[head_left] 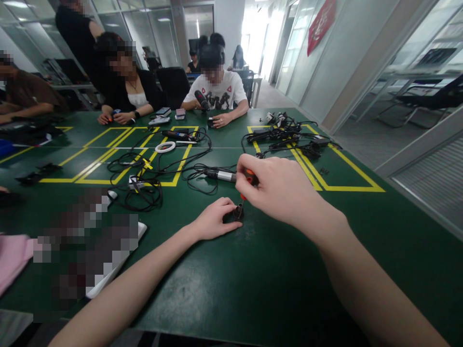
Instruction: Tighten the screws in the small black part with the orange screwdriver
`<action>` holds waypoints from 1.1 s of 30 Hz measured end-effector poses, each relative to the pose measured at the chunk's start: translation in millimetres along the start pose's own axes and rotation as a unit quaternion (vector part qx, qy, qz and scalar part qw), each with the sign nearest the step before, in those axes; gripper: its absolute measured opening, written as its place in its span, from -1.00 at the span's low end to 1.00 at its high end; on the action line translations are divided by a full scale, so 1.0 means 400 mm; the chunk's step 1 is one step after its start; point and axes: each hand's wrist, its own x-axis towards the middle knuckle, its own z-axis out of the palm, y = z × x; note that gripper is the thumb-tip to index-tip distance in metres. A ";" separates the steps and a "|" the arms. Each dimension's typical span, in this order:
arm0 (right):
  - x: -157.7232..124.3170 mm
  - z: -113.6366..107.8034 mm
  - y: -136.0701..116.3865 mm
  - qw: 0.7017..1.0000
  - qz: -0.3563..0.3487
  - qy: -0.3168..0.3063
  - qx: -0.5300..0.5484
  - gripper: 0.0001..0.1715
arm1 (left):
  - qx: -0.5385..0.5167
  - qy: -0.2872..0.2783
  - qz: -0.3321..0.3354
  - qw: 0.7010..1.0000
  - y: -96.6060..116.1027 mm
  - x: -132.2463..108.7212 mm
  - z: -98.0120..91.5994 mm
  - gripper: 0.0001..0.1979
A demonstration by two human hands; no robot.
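Note:
My left hand point(216, 220) rests on the green table, its thumb and fingers closed around a small black part point(238, 212). That part stands on the tabletop and looks hollow at the top; its exact kind is too small to make out. Above it, my right hand point(285, 190) grips a screwdriver point(249, 177) by its orange and black handle. The shaft points down, and the tip meets the black part or reaches inside it; I cannot tell which. My right fingers hide much of the handle.
Just beyond my hands lies a black and silver cylindrical tool point(221, 175) with a looped cable. A white ring point(165, 147) and tangled black cables point(142, 195) are left. A cable pile point(285, 135) and tiny loose pieces point(324, 170) lie right. Co-workers sit across the table.

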 end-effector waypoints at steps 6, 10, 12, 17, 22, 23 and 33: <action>0.003 -0.004 -0.006 1.000 -0.006 -0.006 0.011 -0.72 | 0.001 0.004 -0.004 1.000 -0.004 0.000 0.002 -0.71; 0.003 -0.003 -0.005 1.000 0.002 -0.008 -0.014 -0.57 | -0.006 0.001 -0.003 1.000 -0.002 0.000 -0.001 -0.69; 0.001 -0.002 -0.002 1.000 -0.004 0.000 -0.008 -0.70 | -0.006 0.000 -0.004 1.000 -0.002 0.000 -0.001 -0.69; 0.000 -0.002 -0.005 1.000 -0.007 -0.002 0.001 -0.81 | -0.003 0.010 -0.007 1.000 -0.007 -0.001 0.002 -0.69; 0.005 0.000 -0.008 0.999 0.003 -0.004 -0.033 -0.56 | -0.008 0.005 0.001 1.000 -0.006 -0.001 -0.001 -0.67; 0.005 0.000 -0.008 1.000 0.001 -0.004 -0.027 -0.62 | -0.008 0.004 0.000 1.000 -0.006 -0.001 -0.002 -0.67; -0.001 -0.009 -0.006 1.000 -0.016 -0.015 -0.008 -0.67 | 0.001 0.007 -0.006 1.000 -0.009 -0.002 0.002 -0.68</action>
